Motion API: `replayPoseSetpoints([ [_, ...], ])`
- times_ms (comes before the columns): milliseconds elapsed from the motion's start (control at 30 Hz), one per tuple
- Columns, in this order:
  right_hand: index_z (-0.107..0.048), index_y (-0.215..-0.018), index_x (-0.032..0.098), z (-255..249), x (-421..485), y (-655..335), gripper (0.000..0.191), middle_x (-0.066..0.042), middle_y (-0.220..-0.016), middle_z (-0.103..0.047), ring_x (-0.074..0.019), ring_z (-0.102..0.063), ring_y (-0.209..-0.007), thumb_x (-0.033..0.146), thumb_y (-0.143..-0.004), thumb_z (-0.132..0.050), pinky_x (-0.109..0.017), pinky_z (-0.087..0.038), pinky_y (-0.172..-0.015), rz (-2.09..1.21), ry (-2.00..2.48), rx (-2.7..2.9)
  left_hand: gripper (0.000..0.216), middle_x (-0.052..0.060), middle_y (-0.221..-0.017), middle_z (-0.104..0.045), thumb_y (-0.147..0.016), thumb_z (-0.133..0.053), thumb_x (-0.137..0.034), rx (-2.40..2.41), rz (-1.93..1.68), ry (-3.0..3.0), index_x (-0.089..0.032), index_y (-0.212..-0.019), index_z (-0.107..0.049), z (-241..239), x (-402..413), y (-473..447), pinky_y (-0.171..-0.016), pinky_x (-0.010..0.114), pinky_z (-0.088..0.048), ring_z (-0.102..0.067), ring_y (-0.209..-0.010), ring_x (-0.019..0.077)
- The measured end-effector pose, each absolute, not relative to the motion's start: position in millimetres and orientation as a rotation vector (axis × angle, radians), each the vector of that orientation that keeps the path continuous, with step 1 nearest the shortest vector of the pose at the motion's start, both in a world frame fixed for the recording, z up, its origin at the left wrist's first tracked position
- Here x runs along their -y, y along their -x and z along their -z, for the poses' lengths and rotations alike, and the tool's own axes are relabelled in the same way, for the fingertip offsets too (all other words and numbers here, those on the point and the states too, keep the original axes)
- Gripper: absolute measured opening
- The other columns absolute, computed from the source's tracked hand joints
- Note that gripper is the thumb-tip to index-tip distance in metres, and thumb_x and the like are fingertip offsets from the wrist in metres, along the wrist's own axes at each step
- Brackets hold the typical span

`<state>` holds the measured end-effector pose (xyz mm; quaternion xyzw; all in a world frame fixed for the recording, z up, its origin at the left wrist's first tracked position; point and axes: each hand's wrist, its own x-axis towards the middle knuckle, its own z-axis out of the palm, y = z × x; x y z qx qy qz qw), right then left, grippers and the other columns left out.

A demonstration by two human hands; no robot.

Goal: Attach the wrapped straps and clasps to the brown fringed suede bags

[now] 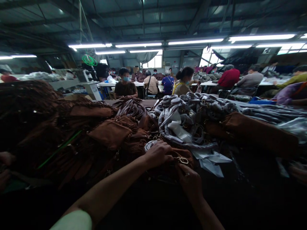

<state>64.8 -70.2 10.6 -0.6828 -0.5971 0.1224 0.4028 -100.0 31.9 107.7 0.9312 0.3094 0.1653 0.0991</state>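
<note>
In the middle of the head view lies a brown suede-like bag (176,152) with a gold oval metal ring (183,160) at its upper edge. My left hand (158,153) comes over it from the left, its fingers curled and closed on the bag beside the ring. My right hand (190,180) pinches the bag's near edge just below the ring, and its fingertips are partly in shadow. A coiled strap in pale wrapping (151,145) shows behind my left hand, close against it. Gold clasps (154,136) lie just beyond.
Brown fringed bags (107,134) are heaped on the left, with a green strip (59,149) among them. Wrapped grey straps (182,118) pile up behind and right. Other people's hands (5,166) show at both side edges. People sit at white tables (141,84) further back.
</note>
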Motion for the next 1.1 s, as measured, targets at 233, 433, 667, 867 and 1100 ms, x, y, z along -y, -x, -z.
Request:
replayPoseSetpoints([
  [233,-0.071,-0.091,0.023,-22,69,-69,0.034,-0.005,-0.092,-0.072,-0.0222,-0.066,-0.085,0.047,-0.085,-0.048,-0.028,-0.047,-0.073,-0.515,1.693,1.397,0.013,0.003,-0.096,-0.069,-0.077,-0.067,-0.028,-0.94,-0.533,-2.712,-0.023,-0.089,-0.072,-76,-25,76,-0.086,0.032,-0.038,-0.053,-0.09,0.0206],
  [433,-0.071,-0.088,0.022,-29,67,-68,0.036,-0.005,-0.089,-0.072,-0.0216,-0.065,-0.081,0.048,-0.085,-0.048,-0.028,-0.046,-0.07,-0.516,1.696,1.33,0.011,0.002,-0.096,-0.068,-0.08,-0.065,-0.026,-0.953,-0.636,-2.64,-0.023,-0.087,-0.072,-75,-16,79,-0.087,0.031,-0.038,-0.054,-0.092,0.0193],
  [667,-0.072,-0.088,0.021,-31,67,-68,0.041,-0.005,-0.079,-0.072,-0.0211,-0.065,-0.072,0.052,-0.084,-0.047,-0.027,-0.044,-0.062,-0.535,1.701,1.331,0.017,0.004,-0.083,-0.067,-0.086,-0.057,-0.029,-0.846,-0.631,-2.703,-0.024,-0.089,-0.073,-75,-11,82,-0.088,0.032,-0.038,-0.053,-0.091,0.0188],
  [867,-0.072,-0.094,0.021,-28,66,-69,0.043,-0.008,-0.092,-0.072,-0.0242,-0.066,-0.082,0.054,-0.084,-0.046,-0.029,-0.047,-0.068,-0.558,1.662,1.352,0.022,0.003,-0.09,-0.07,-0.083,-0.058,-0.034,-0.84,-0.618,-2.431,-0.024,-0.091,-0.074,-79,-15,81,-0.082,0.027,-0.042,-0.059,-0.089,0.0176],
  [1100,-0.073,-0.093,0.025,-38,71,-70,0.038,-0.006,-0.089,-0.073,-0.0233,-0.067,-0.081,0.051,-0.085,-0.046,-0.028,-0.046,-0.064,-0.536,1.763,1.442,0.023,0.0,-0.067,-0.068,-0.065,-0.069,-0.034,-1.013,-0.385,-2.107,-0.018,-0.079,-0.076,-72,-33,66,-0.06,0.022,-0.042,-0.058,-0.065,0.0154],
])
